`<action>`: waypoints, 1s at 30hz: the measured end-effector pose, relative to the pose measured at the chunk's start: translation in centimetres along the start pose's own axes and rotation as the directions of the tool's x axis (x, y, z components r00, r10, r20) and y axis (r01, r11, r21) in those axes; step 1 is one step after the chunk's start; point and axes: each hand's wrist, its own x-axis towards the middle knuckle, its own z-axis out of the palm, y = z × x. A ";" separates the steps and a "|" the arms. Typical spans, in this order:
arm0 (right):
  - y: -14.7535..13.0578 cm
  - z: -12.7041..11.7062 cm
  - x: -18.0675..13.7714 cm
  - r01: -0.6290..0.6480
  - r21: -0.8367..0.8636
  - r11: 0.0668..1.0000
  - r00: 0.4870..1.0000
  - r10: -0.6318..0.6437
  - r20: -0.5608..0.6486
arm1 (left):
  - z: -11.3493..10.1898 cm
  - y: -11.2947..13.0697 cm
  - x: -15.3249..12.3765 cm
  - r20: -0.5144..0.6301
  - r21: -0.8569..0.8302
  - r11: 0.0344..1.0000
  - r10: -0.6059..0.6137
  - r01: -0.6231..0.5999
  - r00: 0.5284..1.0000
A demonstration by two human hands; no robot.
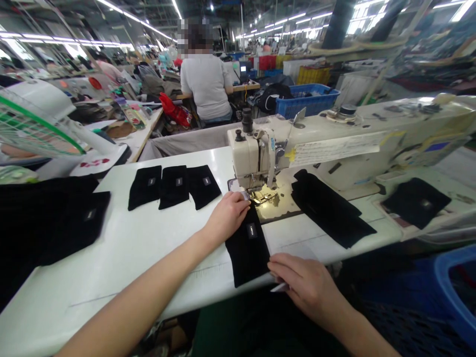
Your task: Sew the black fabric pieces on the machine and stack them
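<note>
A black fabric piece (247,255) with a small dark label (252,230) lies on the table, its far end at the needle area of the sewing machine (248,158). My left hand (231,210) is closed on the far left edge of that piece, close beside the presser foot (265,197). At the near right edge, my right hand (303,282) pinches the same fabric between thumb and fingers. A pale, pointed object (278,287) sticks out under the right fingers; its kind is hidden by the hand.
Several labelled black pieces (174,187) lie left on the white table (148,258), with a dark fabric pile (48,218) beyond. Stacked black pieces (330,208) rest right of the needle. A fan (40,114), a blue basket (453,277) and a seated person (206,84) are around.
</note>
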 end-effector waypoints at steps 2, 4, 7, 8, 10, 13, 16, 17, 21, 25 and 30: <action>0.1 0.0 0.1 -0.005 -0.006 1.000 1.000 0.005 -0.007 | 0.1 -0.3 -0.3 -0.018 -0.025 0.999 0.043 -0.043 0.999; 0.2 0.1 0.2 -0.011 -0.007 1.000 1.000 0.011 -0.005 | 0.1 -0.7 -0.3 -0.035 -0.041 0.997 0.057 -0.058 0.998; 0.2 0.2 0.5 -0.021 -0.008 1.000 1.000 0.022 0.010 | 0.2 -1.2 -0.1 -0.039 -0.059 0.996 0.069 -0.072 0.997; 0.2 0.3 0.5 -0.025 -0.009 1.000 0.999 0.025 0.020 | 0.2 -1.3 0.0 -0.037 -0.065 0.995 0.077 -0.080 0.996; 0.1 0.3 0.6 -0.028 -0.010 1.000 0.999 0.029 0.036 | 0.3 -1.5 0.1 -0.040 -0.078 0.993 0.087 -0.090 0.995; 0.0 0.3 0.6 -0.028 -0.021 0.999 0.999 0.029 0.039 | 0.4 -1.7 0.1 -0.052 -0.094 0.990 0.099 -0.104 0.994; -0.1 0.3 0.6 -0.024 -0.033 0.999 0.999 0.025 0.033 | 0.4 -1.9 0.0 -0.058 -0.099 0.987 0.117 -0.122 0.991; -0.1 0.3 0.6 -0.024 -0.033 0.999 0.999 0.026 0.035 | 0.4 -1.9 0.0 -0.058 -0.099 0.987 0.121 -0.126 0.991; -0.1 0.3 0.7 -0.044 -0.028 0.999 0.998 0.045 0.049 | 0.4 -1.9 0.0 -0.049 -0.094 0.988 0.119 -0.123 0.992; -0.2 0.2 0.7 -0.040 -0.029 0.999 0.998 0.041 0.048 | 0.3 -1.8 0.0 -0.043 -0.097 0.988 0.115 -0.119 0.992; -0.2 0.2 0.5 -0.046 -0.024 0.999 0.997 0.047 0.058 | 0.3 -1.8 0.0 -0.024 -0.088 0.989 0.118 -0.119 0.993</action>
